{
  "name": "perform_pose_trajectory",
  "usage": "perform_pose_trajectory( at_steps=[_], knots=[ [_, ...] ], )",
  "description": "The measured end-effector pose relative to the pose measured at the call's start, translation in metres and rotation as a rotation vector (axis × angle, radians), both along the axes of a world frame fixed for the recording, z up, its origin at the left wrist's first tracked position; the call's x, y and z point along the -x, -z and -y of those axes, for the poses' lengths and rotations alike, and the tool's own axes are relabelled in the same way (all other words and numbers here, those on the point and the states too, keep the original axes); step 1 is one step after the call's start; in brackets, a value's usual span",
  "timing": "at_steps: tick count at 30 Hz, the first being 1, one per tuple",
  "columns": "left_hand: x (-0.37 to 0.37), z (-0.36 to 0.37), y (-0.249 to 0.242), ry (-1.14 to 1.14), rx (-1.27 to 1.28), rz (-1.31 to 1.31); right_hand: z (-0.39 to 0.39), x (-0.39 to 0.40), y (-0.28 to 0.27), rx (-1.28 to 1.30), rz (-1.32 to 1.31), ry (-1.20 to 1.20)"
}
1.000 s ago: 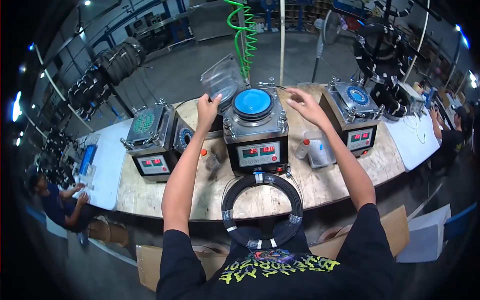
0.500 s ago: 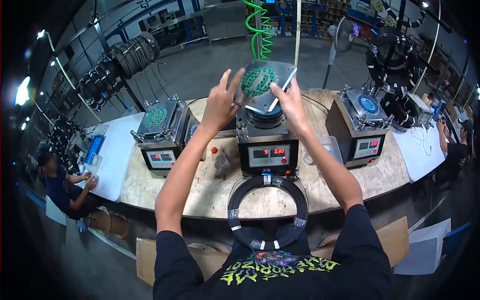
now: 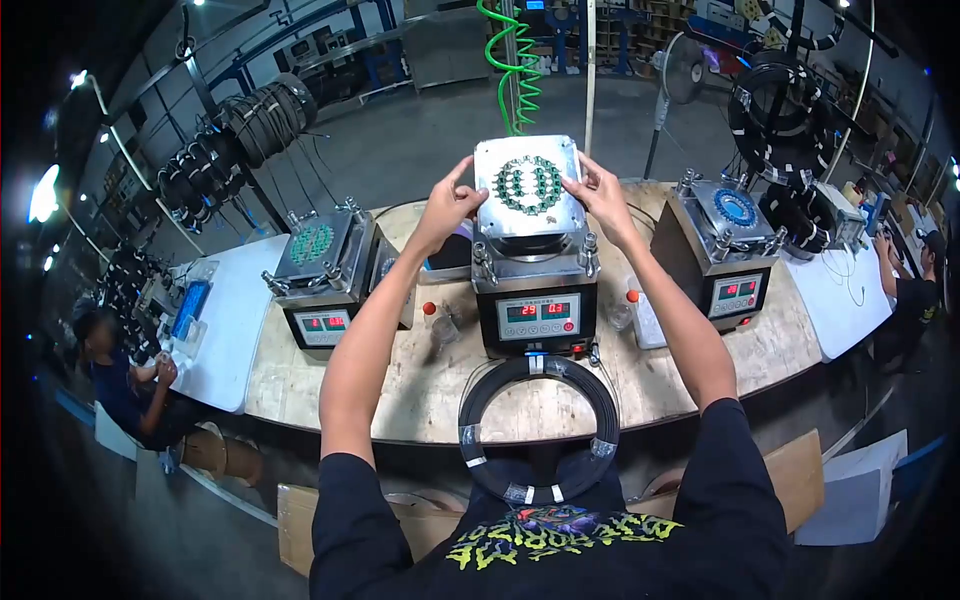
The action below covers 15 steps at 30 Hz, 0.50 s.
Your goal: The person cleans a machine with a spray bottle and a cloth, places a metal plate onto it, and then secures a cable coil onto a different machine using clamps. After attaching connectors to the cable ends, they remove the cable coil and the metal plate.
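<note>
A square metal plate (image 3: 530, 215) with small green pieces set in a round pattern is held up over the middle machine (image 3: 538, 312). My left hand (image 3: 450, 210) grips its left edge, thumb on the front face. On the opposite edge, my right hand (image 3: 606, 202) pinches the plate the same way. The plate's face is turned toward me and reflects light brightly. Below it, the machine shows lit red digits, and its top is partly hidden by the plate.
Similar machines stand at left (image 3: 322, 270) and right (image 3: 722, 250). Small bottles with orange caps (image 3: 441, 328) (image 3: 622, 315) flank the middle one. A black cable coil (image 3: 606, 410) lies at the table's front edge. Other people sit at left (image 3: 130, 375) and right (image 3: 905, 290).
The plate has swung from a tilted angle to face me squarely. My left hand, whose fingers were spread, now grips its left edge. The middle machine's display digits have changed.
</note>
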<state>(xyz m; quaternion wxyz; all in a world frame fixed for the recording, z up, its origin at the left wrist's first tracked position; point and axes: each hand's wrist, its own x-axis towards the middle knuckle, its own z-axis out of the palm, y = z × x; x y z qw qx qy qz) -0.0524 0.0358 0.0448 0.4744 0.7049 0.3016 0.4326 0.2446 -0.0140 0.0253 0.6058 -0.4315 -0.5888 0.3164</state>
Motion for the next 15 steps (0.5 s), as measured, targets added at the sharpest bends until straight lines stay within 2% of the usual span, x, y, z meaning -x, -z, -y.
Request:
perform_pose_trajectory(
  at_steps=[10, 14, 15],
  knots=[
    [0.008, 0.004, 0.033, 0.062, 0.200, -0.035, -0.006, -0.016, 0.036, 0.090, 0.176, 0.009],
    [0.010, 0.004, 0.029, -0.020, 0.022, -0.264, 0.011, -0.013, 0.019, 0.158, 0.188, -0.046],
    [0.011, -0.006, 0.040, -0.025, 0.004, -0.287, -0.005, -0.021, 0.034, 0.199, 0.207, -0.065]
  ],
)
